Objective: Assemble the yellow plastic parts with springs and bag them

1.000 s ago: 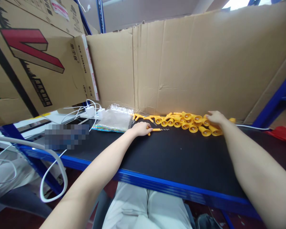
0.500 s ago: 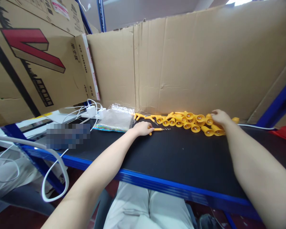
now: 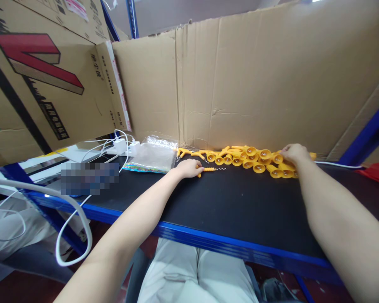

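My left hand (image 3: 188,168) rests on the black table top (image 3: 233,202), fingers curled around the end of a small orange ridged stick with a wire spring (image 3: 210,169) on its tip. A row of several orange cone-shaped plastic parts (image 3: 252,160) lies along the cardboard wall. My right hand (image 3: 293,154) lies on the right end of that row, fingers bent over the parts; what it grips is hidden. A few orange forked pieces (image 3: 185,152) lie left of the cones.
A clear plastic bag (image 3: 153,158) with a coloured edge lies left of my left hand. White chargers and cables (image 3: 121,147) sit further left. Cardboard walls (image 3: 259,80) close the back and left. A blue table edge (image 3: 208,242) runs in front.
My right hand has slid slightly right along the row of orange cones. My left hand has stayed on the ridged stick.
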`<state>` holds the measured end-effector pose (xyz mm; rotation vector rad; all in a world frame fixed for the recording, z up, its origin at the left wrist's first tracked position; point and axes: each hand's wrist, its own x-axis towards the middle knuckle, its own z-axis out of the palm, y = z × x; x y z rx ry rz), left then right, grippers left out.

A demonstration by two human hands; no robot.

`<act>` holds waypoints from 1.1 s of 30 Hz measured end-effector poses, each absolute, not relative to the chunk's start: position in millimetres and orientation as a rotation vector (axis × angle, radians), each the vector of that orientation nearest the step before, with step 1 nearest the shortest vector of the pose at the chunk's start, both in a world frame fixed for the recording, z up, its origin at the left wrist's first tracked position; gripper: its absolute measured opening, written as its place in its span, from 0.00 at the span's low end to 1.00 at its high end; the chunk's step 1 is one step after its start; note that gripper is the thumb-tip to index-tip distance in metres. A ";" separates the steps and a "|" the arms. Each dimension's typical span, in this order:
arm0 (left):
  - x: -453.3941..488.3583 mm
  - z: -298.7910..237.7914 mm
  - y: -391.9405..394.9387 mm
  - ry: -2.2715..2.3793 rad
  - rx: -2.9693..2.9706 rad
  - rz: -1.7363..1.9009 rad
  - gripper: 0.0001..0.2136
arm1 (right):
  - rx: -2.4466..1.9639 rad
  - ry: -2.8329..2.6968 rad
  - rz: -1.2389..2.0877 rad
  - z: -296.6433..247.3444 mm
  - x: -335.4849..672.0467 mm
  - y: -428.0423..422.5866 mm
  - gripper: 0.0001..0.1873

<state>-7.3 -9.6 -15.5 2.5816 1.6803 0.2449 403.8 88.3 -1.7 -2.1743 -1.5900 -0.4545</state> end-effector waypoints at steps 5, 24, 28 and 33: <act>-7.3 -15.0 -10.0 1.678 2.571 0.259 0.19 | -2.319 -1.348 -0.127 9.7 394.8 76.6 0.16; -6.8 -11.3 -14.7 1.658 2.582 0.260 0.18 | -2.302 -1.911 -0.419 108.3 360.5 33.0 0.14; -7.1 -11.6 -15.5 1.653 2.585 0.261 0.18 | -2.133 -2.184 -0.656 107.7 311.5 -6.2 0.12; -7.4 -10.3 -16.2 1.658 2.589 0.253 0.18 | -1.767 -2.556 -0.769 76.1 258.4 -62.3 0.08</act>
